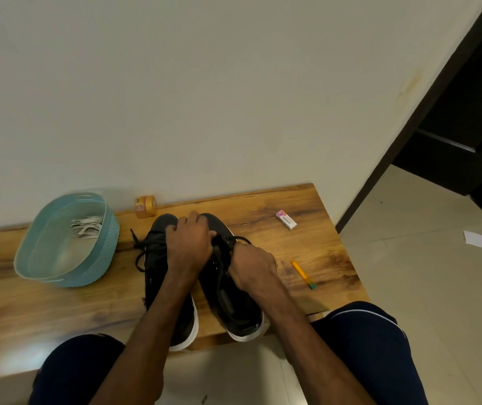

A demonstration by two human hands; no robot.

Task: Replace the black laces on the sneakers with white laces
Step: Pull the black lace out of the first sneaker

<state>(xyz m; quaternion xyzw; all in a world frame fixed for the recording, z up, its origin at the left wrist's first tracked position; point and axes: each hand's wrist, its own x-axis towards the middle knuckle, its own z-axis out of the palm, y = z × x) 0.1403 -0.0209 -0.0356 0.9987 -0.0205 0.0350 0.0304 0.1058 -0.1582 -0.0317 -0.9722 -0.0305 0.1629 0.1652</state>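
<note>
Both sneakers stand side by side at the worktop's near edge, heels right at the lip or just over it. The left hand is curled over their fronts and holds them down. The right hand has its fingers tucked under at the right sneaker's lacing, closed, it seems, on the black lace. A hard tug toward the person could drag that sneaker off the near edge if the left hand's hold slips. The lace tip may also snag in an eyelet. The right forearm passes near the pencil and could knock it off. The white laces lie untouched in the basket toward the left end.
</note>
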